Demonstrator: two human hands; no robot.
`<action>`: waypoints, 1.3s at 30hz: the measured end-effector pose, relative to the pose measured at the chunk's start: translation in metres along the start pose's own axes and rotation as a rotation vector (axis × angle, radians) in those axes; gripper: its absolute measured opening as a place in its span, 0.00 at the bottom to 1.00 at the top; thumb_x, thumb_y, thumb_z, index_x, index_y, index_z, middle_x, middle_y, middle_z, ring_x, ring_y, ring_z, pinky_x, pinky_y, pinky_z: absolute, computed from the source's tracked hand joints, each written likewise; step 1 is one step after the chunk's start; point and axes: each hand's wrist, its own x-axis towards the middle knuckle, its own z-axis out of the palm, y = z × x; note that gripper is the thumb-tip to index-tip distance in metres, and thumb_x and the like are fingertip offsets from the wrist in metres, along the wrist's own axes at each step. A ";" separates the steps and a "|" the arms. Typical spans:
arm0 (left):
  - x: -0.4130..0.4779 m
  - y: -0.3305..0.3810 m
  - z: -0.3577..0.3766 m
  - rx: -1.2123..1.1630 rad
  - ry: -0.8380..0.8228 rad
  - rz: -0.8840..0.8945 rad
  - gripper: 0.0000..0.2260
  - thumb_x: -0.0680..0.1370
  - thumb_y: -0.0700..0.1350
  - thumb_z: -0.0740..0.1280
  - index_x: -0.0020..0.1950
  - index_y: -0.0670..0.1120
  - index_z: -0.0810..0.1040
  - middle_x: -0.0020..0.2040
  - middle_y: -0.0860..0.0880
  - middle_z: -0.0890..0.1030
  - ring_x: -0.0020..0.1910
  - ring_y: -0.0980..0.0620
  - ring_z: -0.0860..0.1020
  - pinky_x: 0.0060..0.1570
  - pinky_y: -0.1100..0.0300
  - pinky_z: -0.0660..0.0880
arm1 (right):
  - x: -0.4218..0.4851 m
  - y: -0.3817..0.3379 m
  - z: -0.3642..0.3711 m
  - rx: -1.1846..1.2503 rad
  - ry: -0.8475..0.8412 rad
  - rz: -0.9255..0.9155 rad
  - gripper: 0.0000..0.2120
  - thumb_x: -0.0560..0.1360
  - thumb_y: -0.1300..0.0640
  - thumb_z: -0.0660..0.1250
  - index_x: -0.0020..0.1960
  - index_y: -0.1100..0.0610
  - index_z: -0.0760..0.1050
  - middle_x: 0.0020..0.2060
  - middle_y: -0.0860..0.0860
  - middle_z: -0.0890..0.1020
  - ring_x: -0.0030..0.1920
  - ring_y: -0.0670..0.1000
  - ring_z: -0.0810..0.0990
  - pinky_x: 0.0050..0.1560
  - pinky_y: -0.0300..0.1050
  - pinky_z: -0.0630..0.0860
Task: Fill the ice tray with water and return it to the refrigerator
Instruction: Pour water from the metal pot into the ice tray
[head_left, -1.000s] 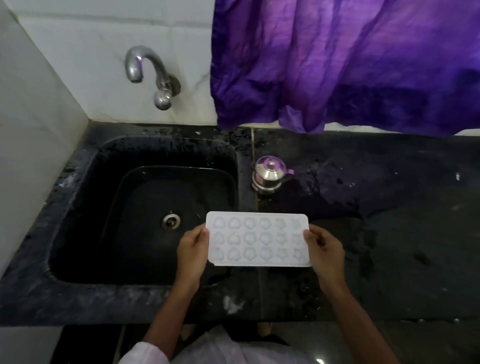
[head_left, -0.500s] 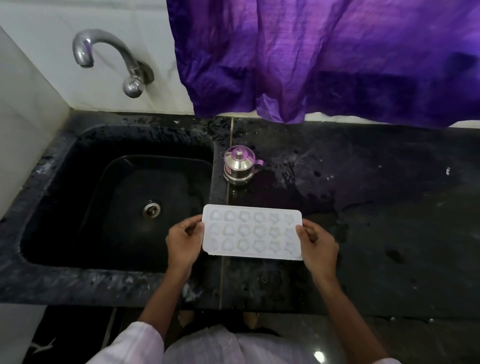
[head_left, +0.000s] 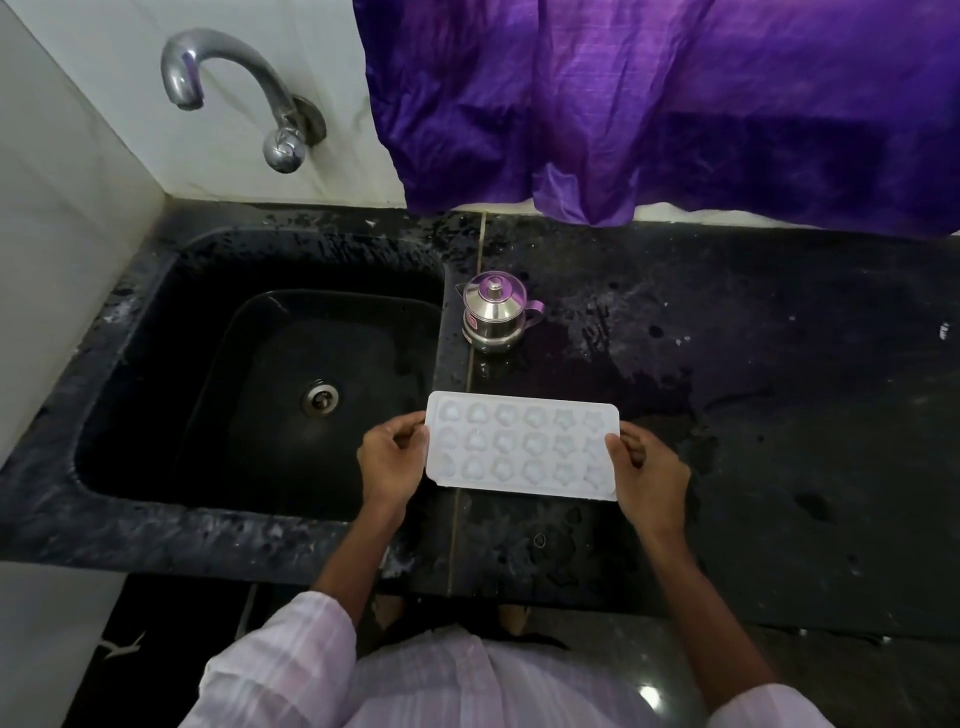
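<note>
The white plastic ice tray with shaped cavities (head_left: 522, 447) is being gripped at its ends by the left hand (head_left: 392, 462) and right hand (head_left: 649, 470) over the black stone counter (head_left: 779, 415) beside the black sink (head_left: 171, 332), water inside not discernible, the refrigerator return judged pending.

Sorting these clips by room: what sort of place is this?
Most likely a home kitchen: a black sink under a wall tap, beside a dark stone counter holding a small steel pot.
</note>
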 end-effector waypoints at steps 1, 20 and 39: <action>0.001 -0.001 0.000 0.000 0.002 -0.003 0.09 0.78 0.38 0.69 0.57 0.44 0.84 0.46 0.53 0.85 0.43 0.61 0.82 0.46 0.66 0.80 | 0.000 0.001 0.000 -0.004 -0.002 -0.003 0.11 0.77 0.58 0.68 0.58 0.61 0.81 0.45 0.54 0.85 0.40 0.43 0.78 0.38 0.19 0.67; 0.063 0.069 0.014 -0.073 -0.086 0.198 0.10 0.81 0.43 0.67 0.61 0.49 0.80 0.53 0.49 0.85 0.54 0.52 0.83 0.58 0.49 0.80 | 0.084 -0.074 0.044 0.171 -0.185 -0.246 0.17 0.79 0.58 0.67 0.67 0.56 0.74 0.60 0.52 0.78 0.54 0.45 0.79 0.55 0.35 0.75; 0.083 0.095 0.049 -0.199 -0.244 0.042 0.12 0.81 0.42 0.66 0.65 0.46 0.80 0.59 0.49 0.84 0.60 0.53 0.81 0.66 0.50 0.75 | 0.128 -0.098 0.082 0.176 -0.426 -0.119 0.18 0.74 0.35 0.64 0.36 0.49 0.74 0.32 0.46 0.79 0.34 0.46 0.76 0.44 0.55 0.79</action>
